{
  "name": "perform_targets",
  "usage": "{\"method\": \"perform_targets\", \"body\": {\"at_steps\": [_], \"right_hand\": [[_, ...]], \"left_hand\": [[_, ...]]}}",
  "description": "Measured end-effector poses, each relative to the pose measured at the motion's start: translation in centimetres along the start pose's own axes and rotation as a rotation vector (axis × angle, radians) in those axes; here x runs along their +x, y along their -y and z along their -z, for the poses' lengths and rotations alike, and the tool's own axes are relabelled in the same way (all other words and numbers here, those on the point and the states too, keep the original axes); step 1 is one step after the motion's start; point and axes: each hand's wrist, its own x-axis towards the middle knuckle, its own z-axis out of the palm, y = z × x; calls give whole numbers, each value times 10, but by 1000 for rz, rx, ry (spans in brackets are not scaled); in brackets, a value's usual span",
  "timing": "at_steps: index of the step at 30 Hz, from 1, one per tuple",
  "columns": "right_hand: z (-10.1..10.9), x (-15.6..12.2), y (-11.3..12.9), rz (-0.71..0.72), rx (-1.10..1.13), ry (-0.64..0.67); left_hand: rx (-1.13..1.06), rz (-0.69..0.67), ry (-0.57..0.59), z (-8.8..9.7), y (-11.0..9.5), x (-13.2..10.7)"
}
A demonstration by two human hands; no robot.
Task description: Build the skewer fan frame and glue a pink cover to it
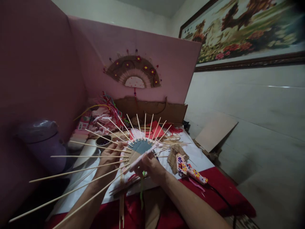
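Note:
Between my hands is a fan frame, a grey and brown half-round base edged with pale pink cloth. Thin wooden sticks radiate from its curved edge like spokes, several of them stretching toward me on the left. My left hand grips the base's left side behind the sticks, its fingers partly hidden by them. On the straight lower edge, my right hand is closed around the pink cloth border. A flower-patterned glue gun lies right of my right hand, on the table.
A finished brown fan with flowers hangs on the pink board ahead. Behind the frame lie loose sticks, red paper and piled pink cloth. A dark round cup stands left; a lilac bin is beyond the table's left edge.

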Motion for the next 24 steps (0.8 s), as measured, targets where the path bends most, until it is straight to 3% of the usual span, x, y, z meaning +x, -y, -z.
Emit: {"method": "perform_targets", "body": {"at_steps": [2,4,7,9,12,15,24], "right_hand": [[-1,-10,10,-103,-176,47],[5,-26,23,-155,-452,1],[30,-62,46,21,-891,-305],[56,-87,60,45,-1078,-551],[93,-117,70,-111,-1145,-510],[114,-130,66,-209,-1283,-463],[119,-125,56,-283,-1353,-499]], "left_hand": [[-7,-12,-15,0,-3,0],[-35,-8,-14,-1,-5,-1],[-87,12,-24,-4,-7,-2],[-124,17,-51,-5,-7,-3],[-173,29,-9,-5,-7,-4],[-202,43,81,-5,-6,-4],[-204,69,-33,-11,-7,-4]]}}
